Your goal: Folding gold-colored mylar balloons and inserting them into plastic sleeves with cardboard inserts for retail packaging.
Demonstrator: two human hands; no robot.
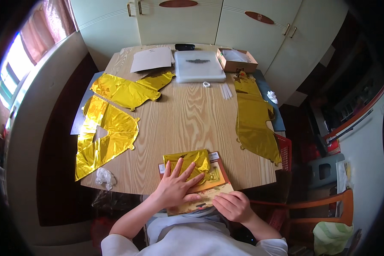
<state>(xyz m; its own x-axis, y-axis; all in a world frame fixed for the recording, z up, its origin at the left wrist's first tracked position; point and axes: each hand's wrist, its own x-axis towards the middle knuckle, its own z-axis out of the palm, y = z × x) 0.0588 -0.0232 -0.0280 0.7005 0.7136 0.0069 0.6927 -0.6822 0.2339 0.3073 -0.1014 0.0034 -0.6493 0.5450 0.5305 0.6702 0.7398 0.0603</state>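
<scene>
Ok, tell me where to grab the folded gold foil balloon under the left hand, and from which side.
Take the folded gold foil balloon by its bare far edge, coming from the table's middle. The left hand lies flat on its near half, and it rests flat on the printed card pack, so I would pinch that free edge.

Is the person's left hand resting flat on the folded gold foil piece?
Yes: the left hand lies spread, palm down, on the folded gold foil piece at the table's near edge.
</scene>
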